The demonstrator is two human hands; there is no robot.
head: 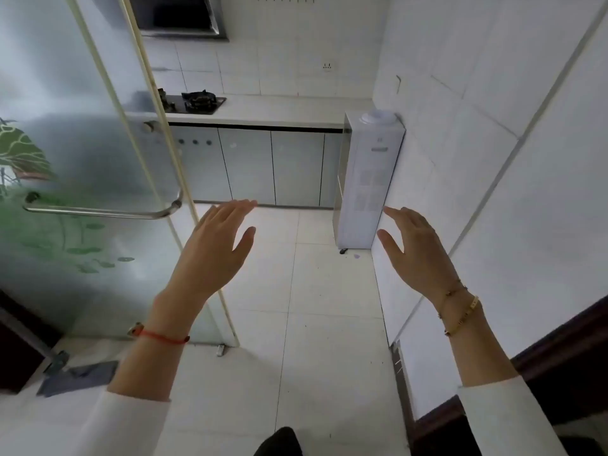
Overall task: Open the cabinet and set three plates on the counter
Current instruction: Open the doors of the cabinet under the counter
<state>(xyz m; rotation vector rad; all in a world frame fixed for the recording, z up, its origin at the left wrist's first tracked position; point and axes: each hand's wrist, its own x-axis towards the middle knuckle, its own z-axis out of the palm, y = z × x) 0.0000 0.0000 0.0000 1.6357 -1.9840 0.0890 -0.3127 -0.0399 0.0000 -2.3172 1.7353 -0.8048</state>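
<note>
Cabinet doors shut; water dispenser label unreadable; both hands empty.

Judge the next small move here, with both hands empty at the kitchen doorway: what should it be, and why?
Probably walk forward to the base cabinets. Both the left hand and the right hand are open and empty, the cabinet doors are shut and across the floor, and the counter shows no plates.

range hood cropped, cabinet contents hidden
</note>
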